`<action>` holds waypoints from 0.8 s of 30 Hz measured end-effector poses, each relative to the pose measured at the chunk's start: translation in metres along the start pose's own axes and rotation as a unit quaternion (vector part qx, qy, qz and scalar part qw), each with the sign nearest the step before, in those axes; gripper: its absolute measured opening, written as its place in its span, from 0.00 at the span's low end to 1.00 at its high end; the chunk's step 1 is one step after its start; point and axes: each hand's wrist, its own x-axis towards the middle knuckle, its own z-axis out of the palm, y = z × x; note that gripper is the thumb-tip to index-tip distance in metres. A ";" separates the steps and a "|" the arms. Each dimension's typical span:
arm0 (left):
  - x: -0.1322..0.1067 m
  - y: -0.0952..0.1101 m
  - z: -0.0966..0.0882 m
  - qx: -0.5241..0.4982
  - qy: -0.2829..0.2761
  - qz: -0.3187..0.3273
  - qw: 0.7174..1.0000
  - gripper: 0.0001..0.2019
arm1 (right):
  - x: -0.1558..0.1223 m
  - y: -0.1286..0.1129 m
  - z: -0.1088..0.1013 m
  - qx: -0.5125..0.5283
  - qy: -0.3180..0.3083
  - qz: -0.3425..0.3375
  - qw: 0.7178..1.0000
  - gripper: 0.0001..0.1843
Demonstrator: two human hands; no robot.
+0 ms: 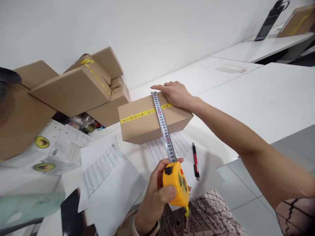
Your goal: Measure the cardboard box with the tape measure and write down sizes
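Note:
A sealed brown cardboard box (137, 131) with yellow printed tape along its top lies on the white table. My left hand (157, 196) is closed around a yellow tape measure (176, 183) in front of the box. Its metal blade (163, 126) runs out across the top of the box, and the end hook sits at the far edge. My right hand (176, 93) rests on the box's far right edge beside the blade's end, its index finger stretched to the left. Part of that hand's underside is hidden.
Printed sheets (105, 183) lie left of and under the box. A red and black pen (195, 160) is on paper at the right. Larger cartons (73, 88) stack at the left above white avocado-print boxes (44, 154). A dark bottle (268, 23) stands far right.

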 end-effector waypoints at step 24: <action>0.004 -0.019 0.016 0.001 0.009 0.017 1.000 0.33 | 0.000 0.004 0.005 0.033 0.017 -0.026 0.999 0.25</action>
